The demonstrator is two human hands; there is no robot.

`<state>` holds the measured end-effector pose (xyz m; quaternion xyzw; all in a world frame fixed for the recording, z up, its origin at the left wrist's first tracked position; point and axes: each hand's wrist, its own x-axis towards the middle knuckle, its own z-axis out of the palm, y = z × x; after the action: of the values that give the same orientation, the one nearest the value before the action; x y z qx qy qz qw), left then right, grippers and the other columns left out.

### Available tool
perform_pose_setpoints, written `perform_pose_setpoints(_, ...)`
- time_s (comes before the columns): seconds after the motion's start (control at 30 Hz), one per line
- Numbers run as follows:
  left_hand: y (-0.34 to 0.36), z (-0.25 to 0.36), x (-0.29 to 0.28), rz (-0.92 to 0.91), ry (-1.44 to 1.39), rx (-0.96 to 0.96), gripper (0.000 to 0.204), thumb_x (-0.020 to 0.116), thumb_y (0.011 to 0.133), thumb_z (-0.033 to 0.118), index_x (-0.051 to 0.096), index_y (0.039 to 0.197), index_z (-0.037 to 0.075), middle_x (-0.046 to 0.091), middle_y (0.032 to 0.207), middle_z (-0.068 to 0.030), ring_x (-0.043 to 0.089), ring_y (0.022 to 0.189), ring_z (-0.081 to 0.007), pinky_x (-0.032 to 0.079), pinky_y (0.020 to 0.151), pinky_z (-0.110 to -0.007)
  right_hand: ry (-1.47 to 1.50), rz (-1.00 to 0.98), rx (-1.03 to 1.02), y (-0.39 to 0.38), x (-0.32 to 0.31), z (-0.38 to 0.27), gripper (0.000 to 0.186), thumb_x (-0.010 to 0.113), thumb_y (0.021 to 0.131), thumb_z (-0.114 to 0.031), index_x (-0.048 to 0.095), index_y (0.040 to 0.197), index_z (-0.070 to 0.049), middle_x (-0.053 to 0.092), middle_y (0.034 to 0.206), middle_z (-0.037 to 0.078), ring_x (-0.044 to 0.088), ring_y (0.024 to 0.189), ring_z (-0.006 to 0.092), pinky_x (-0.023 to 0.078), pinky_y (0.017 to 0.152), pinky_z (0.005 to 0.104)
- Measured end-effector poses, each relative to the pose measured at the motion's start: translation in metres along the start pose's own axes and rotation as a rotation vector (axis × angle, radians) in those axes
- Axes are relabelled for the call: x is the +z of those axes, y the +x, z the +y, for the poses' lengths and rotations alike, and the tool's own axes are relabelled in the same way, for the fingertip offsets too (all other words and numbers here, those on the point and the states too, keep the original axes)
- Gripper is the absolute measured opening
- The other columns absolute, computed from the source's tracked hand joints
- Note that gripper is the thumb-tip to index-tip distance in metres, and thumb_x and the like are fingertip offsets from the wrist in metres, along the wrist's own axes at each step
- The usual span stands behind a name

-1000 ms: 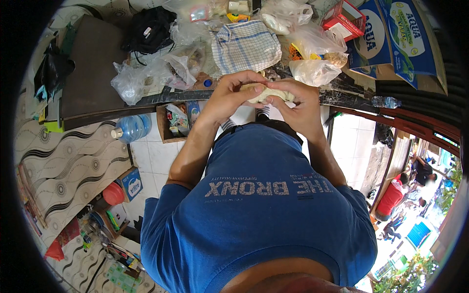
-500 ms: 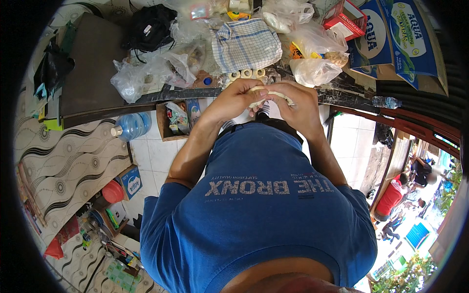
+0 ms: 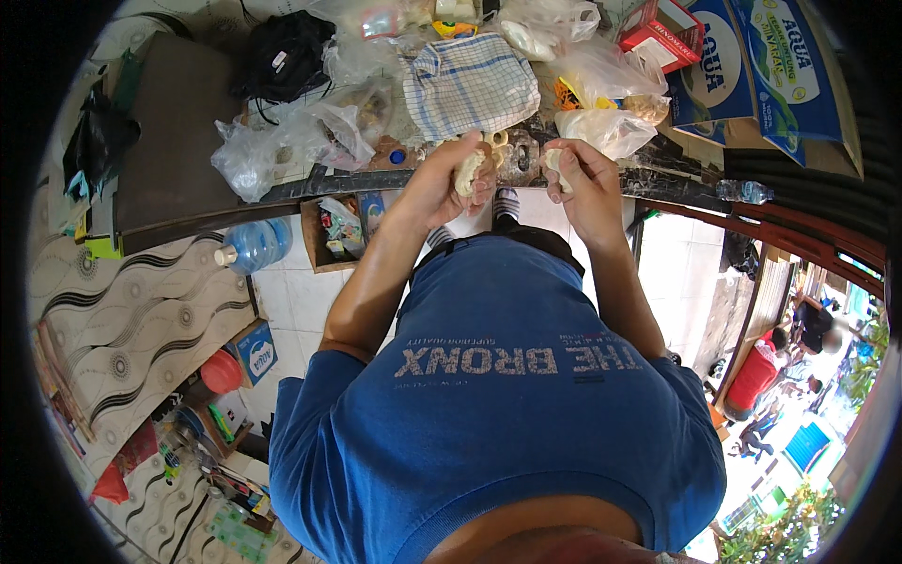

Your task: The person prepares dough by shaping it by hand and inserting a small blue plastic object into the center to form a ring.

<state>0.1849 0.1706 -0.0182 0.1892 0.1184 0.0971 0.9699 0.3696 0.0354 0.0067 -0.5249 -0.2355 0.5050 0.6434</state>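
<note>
Cream dough (image 3: 468, 176) in L hand (image 3: 438, 180), fingers curled round it; R hand (image 3: 591, 184) pinches smaller pc (image 3: 553, 160) w/ fingertips, both nr table edge (image 3: 662, 189); slack R pinch could drop pc on floor (image 3: 310, 301), too hard an L squeeze could squash dough

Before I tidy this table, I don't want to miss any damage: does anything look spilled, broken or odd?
The table's front edge looks scuffed and patchy, its dark surface seemingly worn away in places. The pale dough in the left hand looks ragged. I see no obvious spill.
</note>
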Motion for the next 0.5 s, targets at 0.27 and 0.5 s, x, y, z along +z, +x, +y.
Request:
perform_pose_setpoints(0.27, 0.039, -0.020, 0.002, 0.465, 0.193, 0.069, 0.035, 0.055, 0.096, 0.001, 0.056, 0.130, -0.007, 0.071, 0.092, -0.0114, 0.061, 0.057, -0.0084, 0.045, 0.040, -0.020, 0.311, 0.069, 0.231, 0.005, -0.022, 0.028, 0.015, 0.056, 0.099, -0.007, 0.062, 0.111, -0.001, 0.067, 0.097, 0.011, 0.058, 0.074, 0.0122, 0.046, 0.059, 0.0253)
perform_pose_setpoints(0.5, 0.049, -0.035, -0.071, -0.120, -0.154, 0.174, 0.042, 0.043, 0.103, 0.042, 0.050, 0.076, 0.010, 0.046, 0.064, 0.0022, 0.044, 0.051, -0.0080, 0.031, 0.040, -0.021, 0.371, 0.073, 0.259, 0.005, -0.032, 0.033, 0.014, 0.057, 0.099, -0.008, 0.061, 0.110, -0.002, 0.067, 0.094, 0.011, 0.060, 0.072, 0.0122, 0.047, 0.057, 0.0249)
